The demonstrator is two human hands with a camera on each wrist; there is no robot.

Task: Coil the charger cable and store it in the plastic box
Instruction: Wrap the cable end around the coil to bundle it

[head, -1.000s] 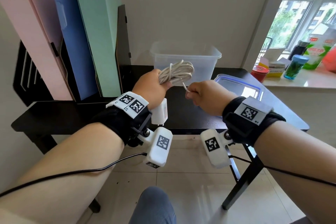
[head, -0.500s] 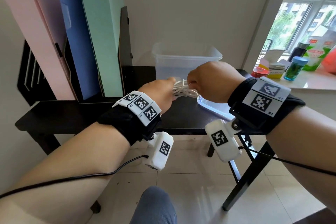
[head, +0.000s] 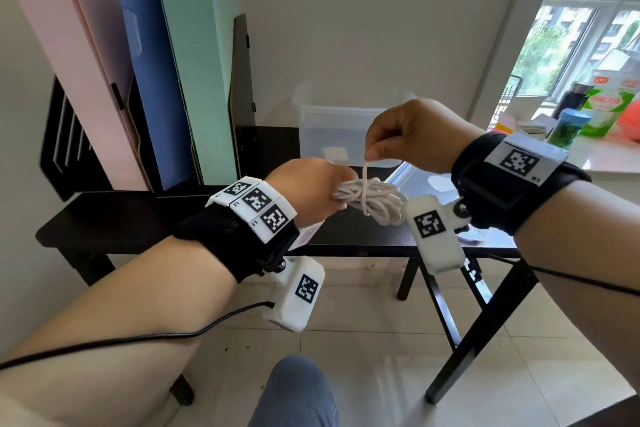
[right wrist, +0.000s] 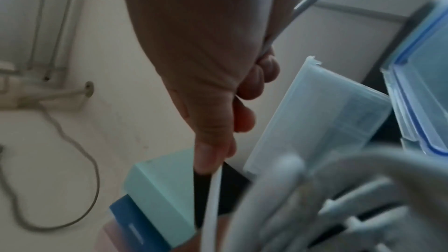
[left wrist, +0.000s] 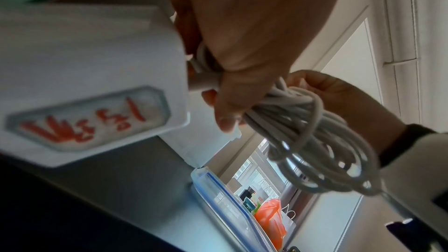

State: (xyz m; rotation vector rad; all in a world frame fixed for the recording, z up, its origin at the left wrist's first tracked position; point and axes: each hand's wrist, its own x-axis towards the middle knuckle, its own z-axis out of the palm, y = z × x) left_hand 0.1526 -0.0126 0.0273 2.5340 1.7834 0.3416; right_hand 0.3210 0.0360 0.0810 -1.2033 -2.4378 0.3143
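From the head view we see our left hand [head: 308, 192] curled tight around one end of the white charger cable [head: 372, 199], which is wound into a bundle of loops and held up in the air above the near edge of the black table [head: 145, 218]. Our right hand [head: 412, 135] is just above it and pinches the loose end of the cable, which hangs straight down and crosses over the bundle. The clear plastic box [head: 346, 121] sits open on the far side of the table, behind our hands, and its lid [head: 429, 180] lies flat to the right of it. Pink, blue and green folders [head: 156, 80] stand on the left. From the left wrist view we see our fingers [left wrist: 242, 91] wrapped around the loops, with the white charger plug [left wrist: 97, 83] near the palm. From the right wrist view we see our thumb and finger [right wrist: 213, 148] squeezing the thin white cable.
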